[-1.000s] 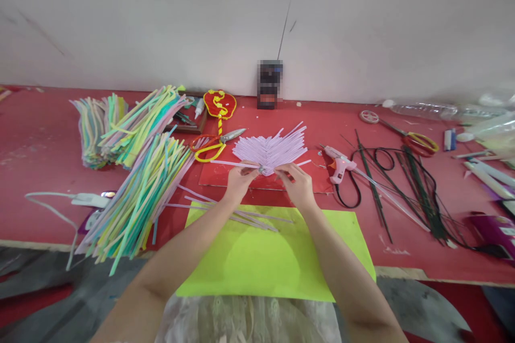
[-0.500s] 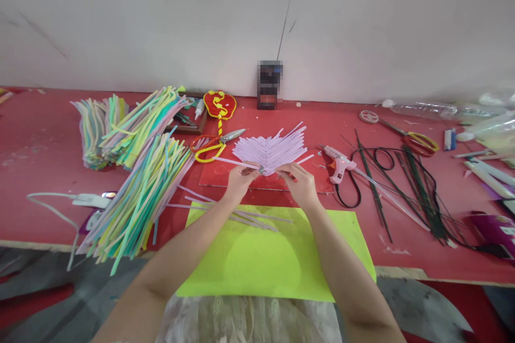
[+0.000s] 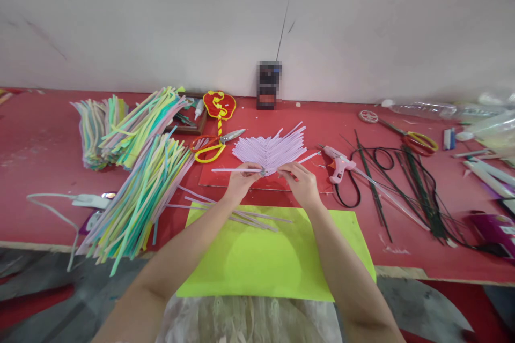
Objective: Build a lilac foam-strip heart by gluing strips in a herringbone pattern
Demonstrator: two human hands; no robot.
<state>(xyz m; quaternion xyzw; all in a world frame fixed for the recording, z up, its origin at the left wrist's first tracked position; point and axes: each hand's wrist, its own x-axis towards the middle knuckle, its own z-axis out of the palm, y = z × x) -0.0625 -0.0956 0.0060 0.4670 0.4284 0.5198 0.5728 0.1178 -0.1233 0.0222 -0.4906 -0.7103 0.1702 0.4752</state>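
Lilac chenille stem (image 3: 227, 170), one or two (midsection hidden), pinched by left hand (image 3: 240, 181) and right hand (image 3: 301, 181) at near tip of leaf-shaped fan (image 3: 270, 149). Glue gun (image 3: 341, 166): one. Far device (image 3: 269, 86): one, pixelated.

At the near tip of the lavender pipe-cleaner chevron (image 3: 267, 151), the left hand (image 3: 241, 181) and right hand (image 3: 301, 180) pinch lavender pipe-cleaner lengths (image 3: 224, 170). Left of the chevron lie scissors (image 3: 230, 137); right of it, a pink glue gun (image 3: 341, 163); nearer than it, a yellow-green sheet (image 3: 261, 268).
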